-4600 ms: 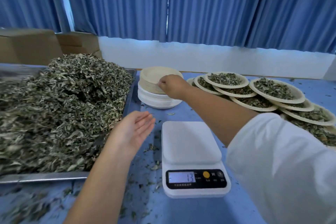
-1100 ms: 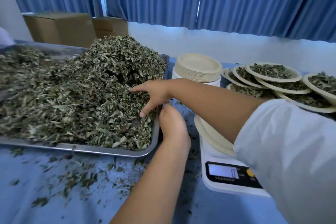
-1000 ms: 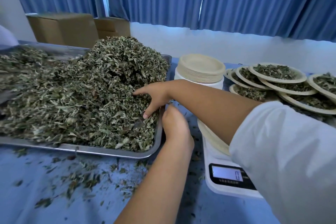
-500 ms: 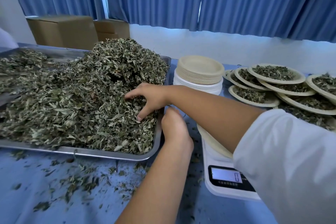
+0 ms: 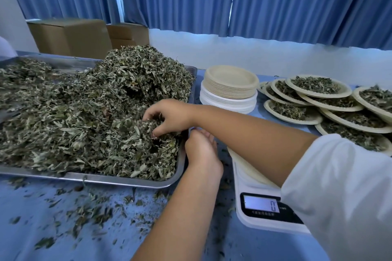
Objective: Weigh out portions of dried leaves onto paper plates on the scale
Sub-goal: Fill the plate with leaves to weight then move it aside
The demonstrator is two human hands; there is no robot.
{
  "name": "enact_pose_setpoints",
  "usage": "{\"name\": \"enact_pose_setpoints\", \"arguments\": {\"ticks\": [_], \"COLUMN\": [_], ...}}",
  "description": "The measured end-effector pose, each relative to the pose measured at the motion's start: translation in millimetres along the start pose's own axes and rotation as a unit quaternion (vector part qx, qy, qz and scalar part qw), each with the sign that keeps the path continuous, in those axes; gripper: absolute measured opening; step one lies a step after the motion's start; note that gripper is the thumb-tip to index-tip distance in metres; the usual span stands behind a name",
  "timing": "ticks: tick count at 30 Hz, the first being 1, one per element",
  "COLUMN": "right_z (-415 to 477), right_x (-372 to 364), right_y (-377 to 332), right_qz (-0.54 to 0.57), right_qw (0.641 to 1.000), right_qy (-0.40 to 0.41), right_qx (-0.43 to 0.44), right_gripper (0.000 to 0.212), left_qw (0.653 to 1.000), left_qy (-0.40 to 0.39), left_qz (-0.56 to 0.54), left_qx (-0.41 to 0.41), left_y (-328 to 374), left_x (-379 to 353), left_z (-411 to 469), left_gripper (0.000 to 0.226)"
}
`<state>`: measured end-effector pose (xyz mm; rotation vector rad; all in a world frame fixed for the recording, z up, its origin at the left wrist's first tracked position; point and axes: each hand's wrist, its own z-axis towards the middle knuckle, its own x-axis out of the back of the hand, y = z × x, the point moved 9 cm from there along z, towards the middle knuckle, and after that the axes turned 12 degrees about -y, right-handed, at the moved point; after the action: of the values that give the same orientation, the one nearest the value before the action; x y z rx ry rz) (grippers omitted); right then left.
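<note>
A big heap of dried leaves fills a metal tray on the left. My right hand reaches across into the heap near the tray's right edge, its fingers curled round a clump of leaves. My left hand rests just outside the tray's right rim, fingers relaxed, holding nothing. A white scale stands to the right, its display reading 0. An empty paper plate lies on it, mostly hidden by my right forearm.
A stack of empty paper plates stands behind the scale. Several plates filled with leaves overlap at the right. Loose leaf bits litter the blue table in front of the tray. Cardboard boxes sit at the back left.
A paper plate now lies on the scale, which reads 0. My right hand has moved from the plate stack into the leaf heap and its fingers have curled round a clump.
</note>
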<state>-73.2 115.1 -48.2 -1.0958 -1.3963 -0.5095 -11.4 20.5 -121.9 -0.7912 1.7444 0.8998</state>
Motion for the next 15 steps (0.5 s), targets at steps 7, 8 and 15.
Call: {"name": "enact_pose_setpoints", "arguments": {"ticks": [7,8,15], "right_z": [-15.4,-16.9,-21.5], "right_x": [37.3,40.2,39.3], "right_y": [-1.4,-2.0,0.7], "right_qz": [0.106,0.111,0.130], "right_qw": [0.991,0.989,0.989], "right_qy": [0.085,0.092,0.076], "right_qx": [0.011,0.013,-0.003], "right_gripper": [0.032,0.030,0.020], "left_qw": [0.978,0.979,0.979], "left_qy": [0.062,0.054,0.051], "left_qz": [0.198,0.196,0.198], "left_qx": [-0.011,-0.012,-0.010], "left_y": [8.7,8.1,10.9], "left_x": [12.9,12.5,5.9], "left_z": [1.3,2.1,-7.3], "left_gripper": [0.042,0.043,0.046]}}
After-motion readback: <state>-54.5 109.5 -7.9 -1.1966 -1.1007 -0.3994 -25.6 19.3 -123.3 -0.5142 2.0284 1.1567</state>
